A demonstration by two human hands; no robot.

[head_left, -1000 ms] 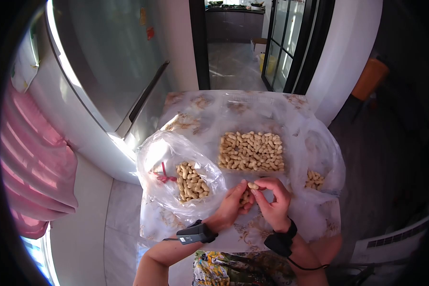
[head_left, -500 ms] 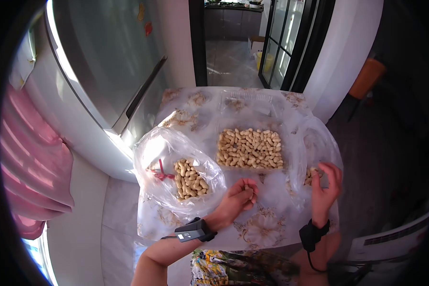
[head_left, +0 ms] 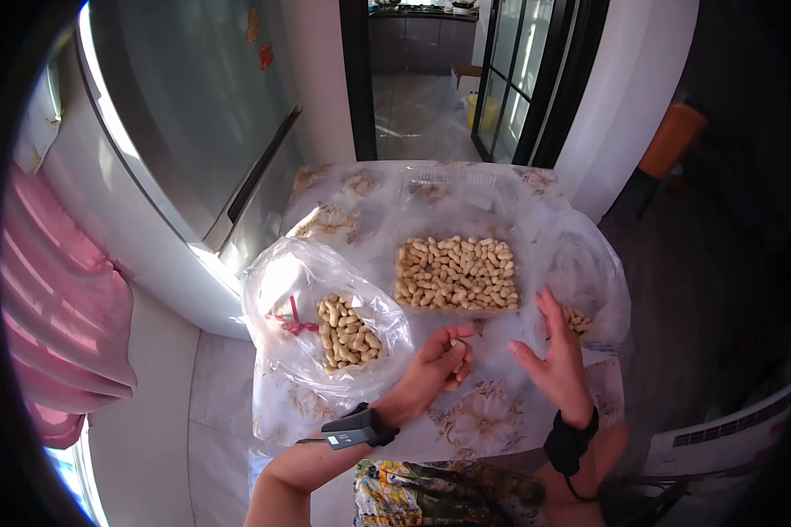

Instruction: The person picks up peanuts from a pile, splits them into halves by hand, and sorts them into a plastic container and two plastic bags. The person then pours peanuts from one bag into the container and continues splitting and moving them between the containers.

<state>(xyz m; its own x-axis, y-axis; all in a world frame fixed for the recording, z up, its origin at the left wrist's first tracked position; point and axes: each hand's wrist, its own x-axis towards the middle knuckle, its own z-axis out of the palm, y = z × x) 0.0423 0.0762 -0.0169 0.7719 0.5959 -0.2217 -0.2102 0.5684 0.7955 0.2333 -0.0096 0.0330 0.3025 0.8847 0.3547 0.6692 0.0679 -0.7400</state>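
Observation:
My left hand (head_left: 439,360) is over the near side of the table, its fingers curled with thumb against them. What they hold, if anything, is too small to make out. To its right my right hand (head_left: 555,360) is open, thumb and fingers apart, beside the right plastic bag (head_left: 599,263). A few peanuts (head_left: 577,319) lie in that bag, partly behind my fingers. Beyond my hands a clear plastic box (head_left: 457,309) holds many peanuts (head_left: 455,272) in a layer. On the left, another clear bag (head_left: 272,351) with a red tie (head_left: 297,325) holds a heap of peanuts (head_left: 347,334).
A flowered cloth (head_left: 488,417) covers the table. The box's clear lid (head_left: 448,189) lies folded back at the far side. A refrigerator (head_left: 202,114) stands close on the left. An orange chair (head_left: 672,139) is off to the right, beyond a wall.
My right hand has moved left, from over the peanuts in the right bag to the bag's near left edge, and its fingers have spread. My left hand has stayed almost in place.

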